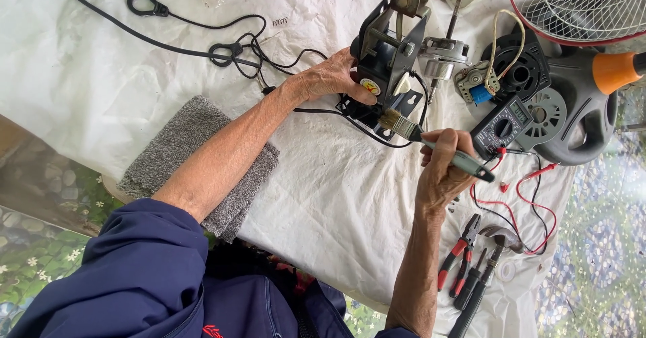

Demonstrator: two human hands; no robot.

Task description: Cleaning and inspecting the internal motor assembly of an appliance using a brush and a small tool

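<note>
Black motor housing (385, 55) clasped in left hand's (331, 77) grip, brush (431, 141) pinched in right hand (441, 170), bristles touching housing's base.

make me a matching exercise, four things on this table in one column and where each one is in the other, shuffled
Things:
1. paintbrush
2. fan motor housing
3. grey towel
4. red-handled pliers

Places:
a. flat under the left forearm
b. in the right hand
c. steadied by the left hand
d. beside the hammer at the near table edge

Pairs: 1-b, 2-c, 3-a, 4-d
</note>
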